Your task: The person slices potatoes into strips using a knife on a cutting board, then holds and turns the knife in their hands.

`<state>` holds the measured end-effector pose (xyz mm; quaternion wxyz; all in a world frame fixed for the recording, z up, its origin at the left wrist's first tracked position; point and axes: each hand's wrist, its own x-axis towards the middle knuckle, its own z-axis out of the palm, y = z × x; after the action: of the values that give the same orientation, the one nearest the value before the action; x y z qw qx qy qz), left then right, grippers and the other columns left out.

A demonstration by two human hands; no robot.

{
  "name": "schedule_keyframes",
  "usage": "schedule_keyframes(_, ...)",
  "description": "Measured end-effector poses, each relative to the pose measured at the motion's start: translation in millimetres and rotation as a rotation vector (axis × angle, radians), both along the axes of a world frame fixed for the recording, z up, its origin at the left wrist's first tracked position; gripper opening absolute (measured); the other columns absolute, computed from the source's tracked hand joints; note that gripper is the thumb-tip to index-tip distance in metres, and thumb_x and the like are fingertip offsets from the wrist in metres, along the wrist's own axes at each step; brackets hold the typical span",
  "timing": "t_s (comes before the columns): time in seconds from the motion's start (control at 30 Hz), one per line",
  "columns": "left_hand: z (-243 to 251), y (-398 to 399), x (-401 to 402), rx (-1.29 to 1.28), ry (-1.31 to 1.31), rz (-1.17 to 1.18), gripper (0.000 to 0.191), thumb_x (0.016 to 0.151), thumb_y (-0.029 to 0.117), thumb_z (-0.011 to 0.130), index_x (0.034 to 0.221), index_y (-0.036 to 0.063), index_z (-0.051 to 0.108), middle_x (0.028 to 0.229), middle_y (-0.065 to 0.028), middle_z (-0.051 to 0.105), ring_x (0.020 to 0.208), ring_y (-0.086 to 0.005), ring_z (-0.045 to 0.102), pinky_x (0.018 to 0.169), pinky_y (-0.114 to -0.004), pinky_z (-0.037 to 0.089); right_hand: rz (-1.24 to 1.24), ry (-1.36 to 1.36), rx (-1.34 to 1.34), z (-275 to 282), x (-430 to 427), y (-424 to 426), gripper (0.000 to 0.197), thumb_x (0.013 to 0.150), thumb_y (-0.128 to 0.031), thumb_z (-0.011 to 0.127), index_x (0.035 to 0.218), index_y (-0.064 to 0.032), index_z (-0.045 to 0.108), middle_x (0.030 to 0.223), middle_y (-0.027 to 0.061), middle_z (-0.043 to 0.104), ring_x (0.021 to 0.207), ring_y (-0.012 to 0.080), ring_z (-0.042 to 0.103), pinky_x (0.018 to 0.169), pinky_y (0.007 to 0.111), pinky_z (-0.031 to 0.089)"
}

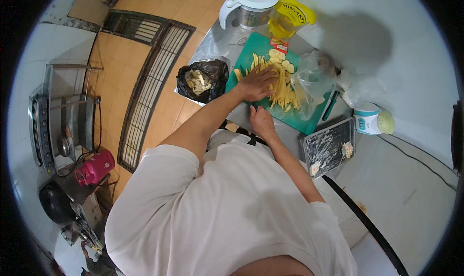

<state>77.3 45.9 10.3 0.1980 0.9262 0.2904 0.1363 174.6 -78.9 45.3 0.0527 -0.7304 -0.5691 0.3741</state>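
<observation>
A green cutting board bears a heap of cut yellow strips, apparently potato, with round slices at its far end. My left hand lies palm down over the strips' left side, fingers spread. Close to the board's near edge, my right hand is closed around a dark thing that looks like a knife handle; its blade is mostly hidden. A red packet rests on the board's far part. Clear plastic bags cover its right side, beside a green-handled tool.
A black plastic bag holding pale peelings stands left of the board. Beyond are a white-lidded blender jug and a yellow oil pouch. At right sit a clear tray with white residue and a white-and-teal appliance.
</observation>
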Motion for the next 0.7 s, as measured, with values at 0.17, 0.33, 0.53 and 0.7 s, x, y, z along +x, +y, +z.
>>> schedule_keyframes(0.17, 0, 0, 0, -0.03, 0.023, 0.015, 0.058, 0.094, 0.048, 0.044, 0.139, 0.012, 0.042, 0.148, -0.0086, 0.036, 0.143, -0.027, 0.021, 0.114, -0.056, 0.018, -0.039, 0.031, -0.018, 4, -1, 2, 0.044, 0.095, -0.037, 0.049, 0.091, 0.0062, 0.059, 0.085, 0.0348, 0.062, 0.083, 0.0516, 0.061, 0.074, 0.057, 0.049)
schedule_keyframes(0.33, 3, 4, 1, -0.076, 0.091, -0.011, 0.06, 0.094, 0.049, 0.044, 0.14, 0.0121, 0.041, 0.148, -0.0091, 0.036, 0.142, -0.0281, 0.024, 0.113, -0.056, 0.018, -0.031, 0.05, -0.04, 4, 1, 5, 0.044, 0.095, -0.036, 0.05, 0.088, 0.0062, 0.06, 0.083, 0.035, 0.061, 0.083, 0.0509, 0.061, 0.074, 0.057, 0.048)
schedule_keyframes(0.53, 0, 5, 2, -0.097, 0.065, 0.026, 0.063, 0.093, 0.049, 0.045, 0.143, 0.0116, 0.038, 0.148, -0.0106, 0.035, 0.141, -0.0311, 0.025, 0.114, -0.054, 0.015, 0.011, 0.064, 0.02, -8, 6, 4, 0.044, 0.095, -0.037, 0.049, 0.085, 0.0054, 0.06, 0.08, 0.0333, 0.062, 0.078, 0.0509, 0.06, 0.071, 0.057, 0.048)
schedule_keyframes(0.7, -3, 7, 2, -0.157, 0.042, 0.046, 0.063, 0.092, 0.047, 0.047, 0.144, 0.0131, 0.036, 0.148, -0.0125, 0.034, 0.14, -0.0337, 0.026, 0.113, -0.055, 0.015, 0.016, 0.079, -0.023, -2, 7, 8, 0.043, 0.095, -0.036, 0.05, 0.086, 0.0048, 0.059, 0.081, 0.0329, 0.062, 0.079, 0.0505, 0.06, 0.071, 0.057, 0.048)
